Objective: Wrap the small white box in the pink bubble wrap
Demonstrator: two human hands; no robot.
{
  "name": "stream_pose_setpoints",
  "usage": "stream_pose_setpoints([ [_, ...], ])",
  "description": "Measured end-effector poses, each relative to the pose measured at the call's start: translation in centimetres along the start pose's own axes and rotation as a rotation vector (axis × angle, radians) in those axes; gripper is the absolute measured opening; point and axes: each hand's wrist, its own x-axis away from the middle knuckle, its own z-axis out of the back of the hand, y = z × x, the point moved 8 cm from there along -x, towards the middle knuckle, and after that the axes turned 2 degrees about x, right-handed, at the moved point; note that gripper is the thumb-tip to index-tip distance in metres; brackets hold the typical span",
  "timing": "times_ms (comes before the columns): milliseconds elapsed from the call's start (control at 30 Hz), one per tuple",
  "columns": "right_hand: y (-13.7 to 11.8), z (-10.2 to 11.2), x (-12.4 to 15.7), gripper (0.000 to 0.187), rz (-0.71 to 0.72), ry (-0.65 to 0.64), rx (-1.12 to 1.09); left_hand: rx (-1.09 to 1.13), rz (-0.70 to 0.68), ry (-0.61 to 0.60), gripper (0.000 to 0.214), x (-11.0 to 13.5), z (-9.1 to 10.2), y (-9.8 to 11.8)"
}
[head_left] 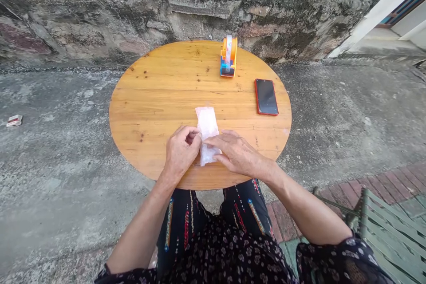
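Observation:
A flat, oblong whitish-pink packet (pixel 207 122) lies lengthwise near the front of the wooden table (pixel 159 93). It looks like thin, crinkled wrapping, and its contents cannot be made out. At its left edge, my left hand (pixel 182 147) is closed, thumb and curled fingers pinching the side. My right hand (pixel 238 153) reaches over the packet from the right, fingers stretched out and thumb apart. Its index fingertip rests on the packet close to the left thumb, and the hand covers part of the right side.
An orange and blue tape dispenser (pixel 228 57) with a roll stands at the table's far edge. To the right lies a dark-screened phone (pixel 266 96) in a red case. Behind the table runs a stone wall (pixel 133 22); a green slatted chair (pixel 386 226) stands at lower right.

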Motion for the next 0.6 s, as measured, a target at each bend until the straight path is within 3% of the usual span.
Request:
stream_pose_setpoints([
  [100, 0.1, -0.1, -0.1, 0.042, 0.006, 0.004, -0.015, 0.026, -0.237, 0.022, 0.022, 1.9, 0.7, 2.2],
  [200, 0.2, -0.2, -0.1, 0.040, 0.005, 0.015, -0.025, 0.009, -0.388, -0.021, 0.036, 4.0, 0.7, 3.6],
  [367, 0.6, -0.4, 0.0, 0.039, -0.004, 0.027, -0.039, -0.018, -0.480, -0.011, 0.055, 5.7, 0.6, 3.9],
  [600, 0.9, -0.1, 0.0, 0.043, -0.033, 0.058, -0.142, -0.099, -0.560, -0.033, 0.059, 6.2, -0.1, 3.4],
])
